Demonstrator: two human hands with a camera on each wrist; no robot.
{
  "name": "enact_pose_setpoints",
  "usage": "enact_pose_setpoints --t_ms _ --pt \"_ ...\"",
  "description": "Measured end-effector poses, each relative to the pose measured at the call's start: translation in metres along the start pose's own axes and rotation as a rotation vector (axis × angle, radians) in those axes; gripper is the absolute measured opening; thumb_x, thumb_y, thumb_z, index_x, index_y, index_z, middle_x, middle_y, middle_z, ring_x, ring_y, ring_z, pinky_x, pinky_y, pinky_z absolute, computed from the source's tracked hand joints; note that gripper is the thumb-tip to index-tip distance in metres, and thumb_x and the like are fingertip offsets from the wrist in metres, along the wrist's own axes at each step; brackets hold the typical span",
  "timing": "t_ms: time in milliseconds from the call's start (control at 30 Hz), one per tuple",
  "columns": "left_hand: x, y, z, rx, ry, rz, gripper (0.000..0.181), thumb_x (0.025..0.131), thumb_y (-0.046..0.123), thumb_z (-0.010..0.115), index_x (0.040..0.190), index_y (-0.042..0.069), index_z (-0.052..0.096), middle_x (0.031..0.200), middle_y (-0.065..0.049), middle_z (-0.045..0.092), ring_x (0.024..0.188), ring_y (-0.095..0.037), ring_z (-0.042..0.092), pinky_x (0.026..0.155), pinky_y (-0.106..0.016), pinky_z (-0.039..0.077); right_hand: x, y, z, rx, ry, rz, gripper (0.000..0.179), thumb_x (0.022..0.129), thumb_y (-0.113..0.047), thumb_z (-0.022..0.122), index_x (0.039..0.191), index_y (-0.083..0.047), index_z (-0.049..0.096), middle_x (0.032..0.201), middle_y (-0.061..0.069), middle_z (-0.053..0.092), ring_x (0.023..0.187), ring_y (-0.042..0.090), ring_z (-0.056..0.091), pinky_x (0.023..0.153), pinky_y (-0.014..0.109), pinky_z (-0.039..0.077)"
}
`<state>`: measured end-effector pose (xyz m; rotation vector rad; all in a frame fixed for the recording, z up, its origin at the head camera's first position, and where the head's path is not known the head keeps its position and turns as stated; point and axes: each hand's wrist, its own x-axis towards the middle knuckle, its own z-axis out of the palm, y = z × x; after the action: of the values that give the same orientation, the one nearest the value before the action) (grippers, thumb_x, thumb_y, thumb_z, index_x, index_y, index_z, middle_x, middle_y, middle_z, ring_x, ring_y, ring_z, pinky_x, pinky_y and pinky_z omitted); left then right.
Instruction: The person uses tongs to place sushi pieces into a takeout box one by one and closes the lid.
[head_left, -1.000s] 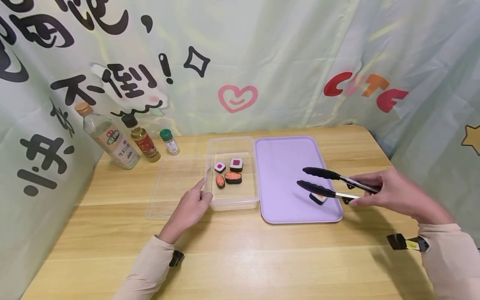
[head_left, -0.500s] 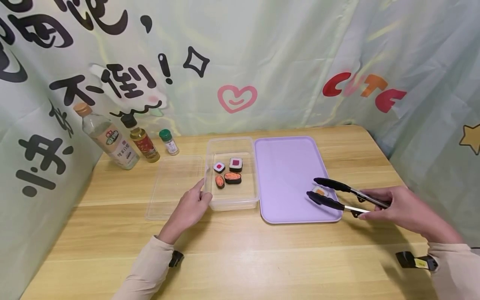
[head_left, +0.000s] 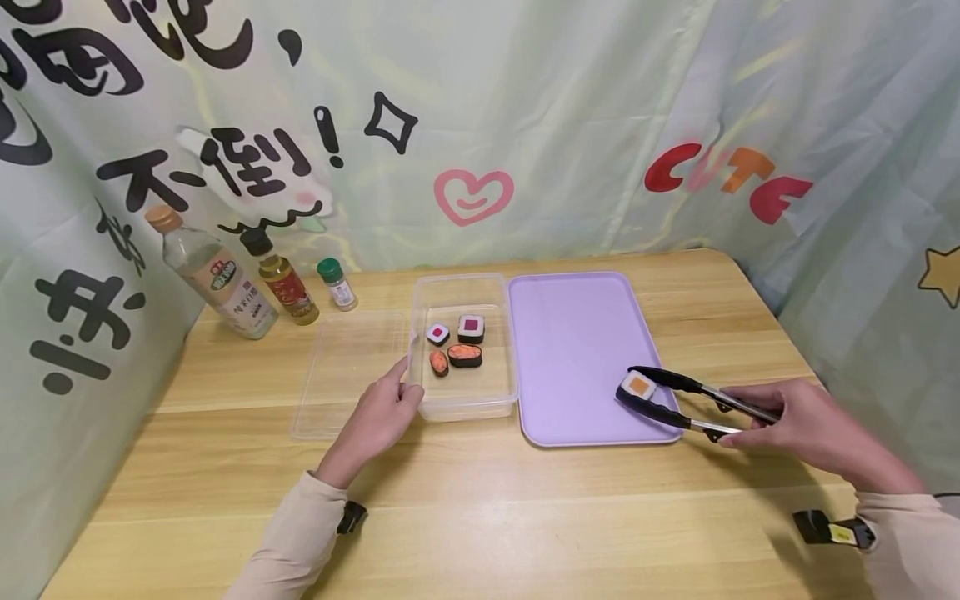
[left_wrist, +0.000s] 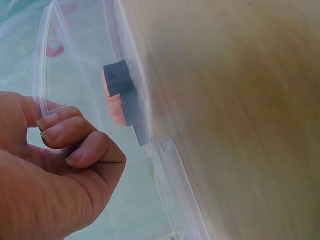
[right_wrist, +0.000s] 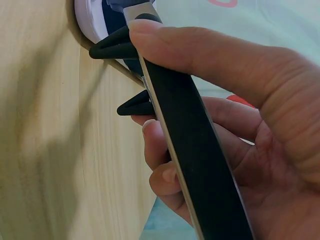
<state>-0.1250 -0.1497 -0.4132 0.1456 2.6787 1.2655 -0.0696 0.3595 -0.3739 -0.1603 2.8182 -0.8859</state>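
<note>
At the left rim of a clear plastic box [head_left: 480,405], my left hand [head_left: 381,412] pinches its edge; the left wrist view has the fingers curled at that rim [left_wrist: 43,75]. Inside the box lie several sushi pieces, among them a roll with a dark red centre [head_left: 472,327] and an orange-topped piece [head_left: 465,356]. My right hand [head_left: 806,425] grips black-tipped metal tongs [head_left: 663,411] between thumb and fingers. Their tips stand on either side of a sushi roll with an orange centre [head_left: 639,384], low over the purple tray [head_left: 573,350]. The right wrist view mostly has the tongs' black handle [right_wrist: 192,140].
Left of the box lies a clear lid [head_left: 348,375] on the wooden table [head_left: 480,517]. Behind it stand a large bottle with an orange cap [head_left: 221,279], a smaller black-capped bottle [head_left: 285,283] and a green-capped shaker [head_left: 339,287]. A printed curtain [head_left: 570,125] hangs behind.
The right hand has moved the tongs right and down, and their tips have closed in on the orange-centred sushi roll. The left hand stays at the box's rim.
</note>
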Motion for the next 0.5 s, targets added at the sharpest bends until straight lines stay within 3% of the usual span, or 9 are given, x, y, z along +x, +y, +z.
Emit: enact_pose_setpoints --t_ms 167,333,500 --pt "0.0000 0.0002 -0.0001 0.000 -0.001 -0.001 0.062 0.099 0.017 0.043 0.159 0.006 0.032 0.060 0.002 0.039 0.049 -0.013 0.031 0.044 -0.024 0.024 -0.0008 0.0014 0.0010 0.000 0.024 -0.022 0.070 0.073 -0.026 0.090 0.130 0.007 0.065 0.067 -0.005 0.056 0.056 0.004 0.040 0.051 0.027 0.033" --pt "-0.0004 0.0005 -0.0004 -0.002 -0.003 -0.010 0.063 0.099 0.018 0.043 0.159 0.007 0.031 0.060 0.002 0.039 0.049 -0.013 0.031 0.044 -0.025 0.023 0.0000 0.0030 0.0010 0.002 0.025 -0.034 0.069 0.073 -0.026 0.091 0.128 0.007 0.066 0.088 0.008 0.068 0.058 0.004 0.039 0.052 0.026 0.035" --pt "-0.0006 0.0004 -0.0004 -0.002 -0.004 -0.012 0.063 0.098 0.018 0.042 0.159 0.008 0.032 0.060 0.002 0.039 0.049 -0.013 0.030 0.044 -0.025 0.023 0.0026 0.0042 -0.0004 -0.009 0.009 -0.033 0.069 0.072 -0.029 0.091 0.127 0.006 0.068 0.111 0.021 0.071 0.076 0.003 0.051 0.062 0.019 0.040"
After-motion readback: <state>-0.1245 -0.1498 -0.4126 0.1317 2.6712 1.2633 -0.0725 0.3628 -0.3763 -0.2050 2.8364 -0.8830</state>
